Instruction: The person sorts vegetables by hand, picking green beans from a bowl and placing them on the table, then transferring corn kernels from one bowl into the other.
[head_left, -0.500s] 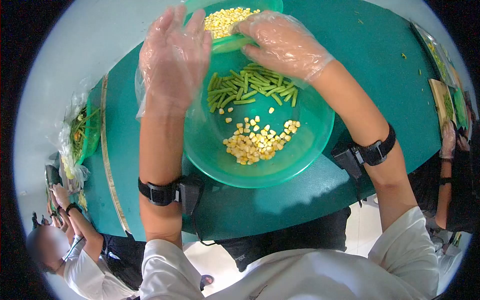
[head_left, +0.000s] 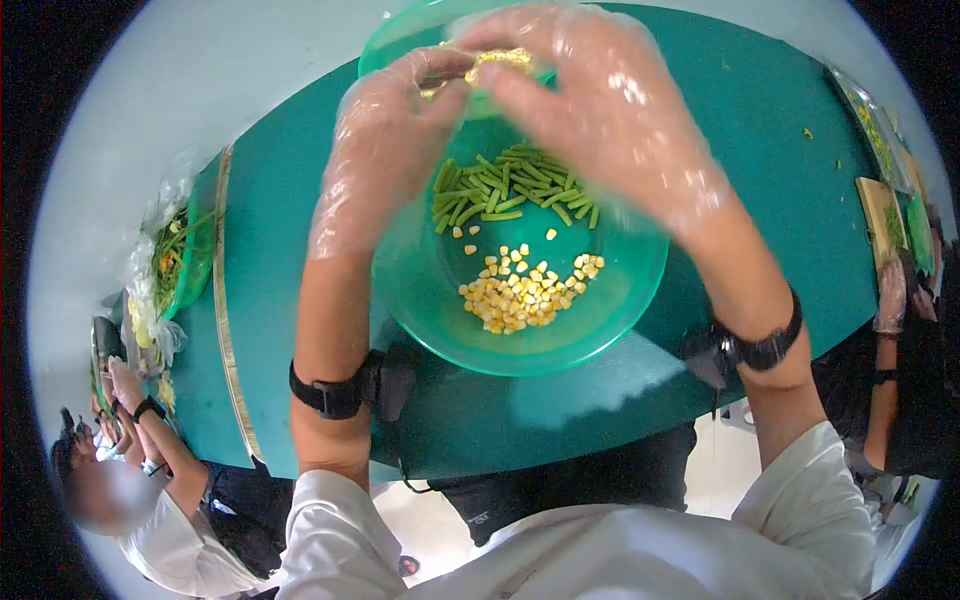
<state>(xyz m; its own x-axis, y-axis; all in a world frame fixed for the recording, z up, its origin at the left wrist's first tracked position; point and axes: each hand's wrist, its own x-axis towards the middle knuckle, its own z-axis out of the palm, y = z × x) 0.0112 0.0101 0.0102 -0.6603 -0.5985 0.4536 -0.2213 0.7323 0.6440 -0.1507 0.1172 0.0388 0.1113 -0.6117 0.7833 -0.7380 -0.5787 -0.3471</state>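
Both my hands wear clear plastic gloves and are raised over the far green bowl (head_left: 385,45), which contains corn kernels (head_left: 500,66). My left hand (head_left: 395,140) is at its near left side, fingers bent and the thumb apart from them. My right hand (head_left: 610,105), blurred, reaches in from the right with fingers curved and thumb apart. Nothing held shows in either hand. Below them stands a larger green bowl (head_left: 520,360). Inside it, cut green beans (head_left: 515,185) lie toward the far side and a loose pile of corn kernels (head_left: 525,300) toward the near side.
A green table (head_left: 770,170) carries the bowls. At left is a green basket (head_left: 195,260) of vegetable scraps with plastic film, beyond a pale strip (head_left: 228,330). Two other people work at the sides; a cutting board (head_left: 885,215) and a tray (head_left: 870,125) are at right.
My left hand has moved right and turned inward, its fingers bending. My right hand has shifted right and lifted off the far bowl's near rim. The view has shifted slightly.
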